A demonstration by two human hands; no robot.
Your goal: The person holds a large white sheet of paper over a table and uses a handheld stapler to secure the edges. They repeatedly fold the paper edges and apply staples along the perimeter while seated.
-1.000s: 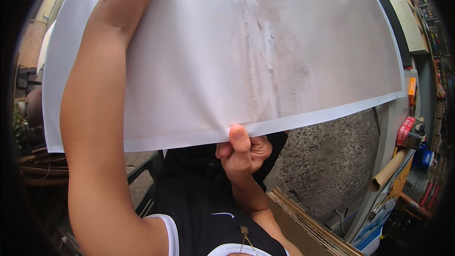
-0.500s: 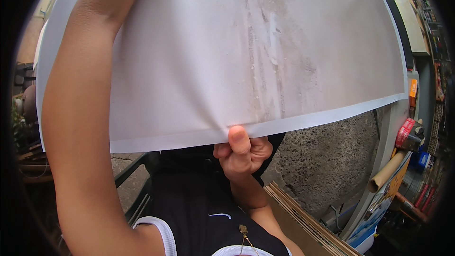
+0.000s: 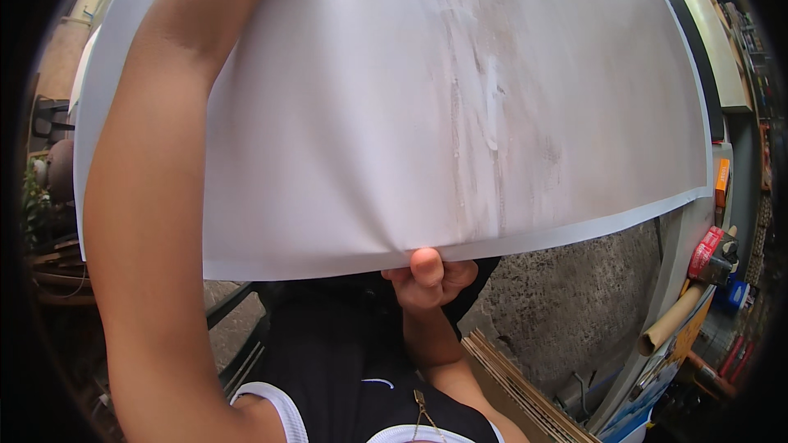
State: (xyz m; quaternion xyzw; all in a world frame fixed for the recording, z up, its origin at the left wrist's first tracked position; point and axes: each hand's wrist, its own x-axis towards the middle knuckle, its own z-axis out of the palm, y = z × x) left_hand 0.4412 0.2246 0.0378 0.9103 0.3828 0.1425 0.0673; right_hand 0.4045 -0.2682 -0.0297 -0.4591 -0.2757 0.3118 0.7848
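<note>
A large white sheet (image 3: 460, 98) is held up close in front of the head camera, filling most of the view. Its lower edge is pinched near the middle by the right hand (image 3: 428, 277), the thumb pressed flat on the near face and the other fingers curled behind — a closed, firm grip. The left forearm (image 3: 156, 221) rises along the left side of the sheet and passes out of view at the top; the left hand itself is not seen, so its grip cannot be told.

To handle the sheet well at this step, the pinch at the lower edge would best be kept light but steady, and the upper hold kept level with it, so that the sheet hangs flat rather than bowing or creasing. A pull that is uneven between the 2 holds could be expected to kink the sheet at the thumb. The smudged grey streaks (image 3: 484, 115) running down the near face suggest that the surface marks easily, so contact is best limited to the edges.

The long axis of the sheet appears to run left to right across the view, with the lower edge rising slightly toward the right — though fisheye bending makes the exact tilt hard to judge. The streaked face is turned toward the person.

Below the sheet, a rough concrete floor (image 3: 574, 303) is seen, with stacked boards (image 3: 517, 394) and a cardboard tube (image 3: 669, 324) at the lower right.
</note>
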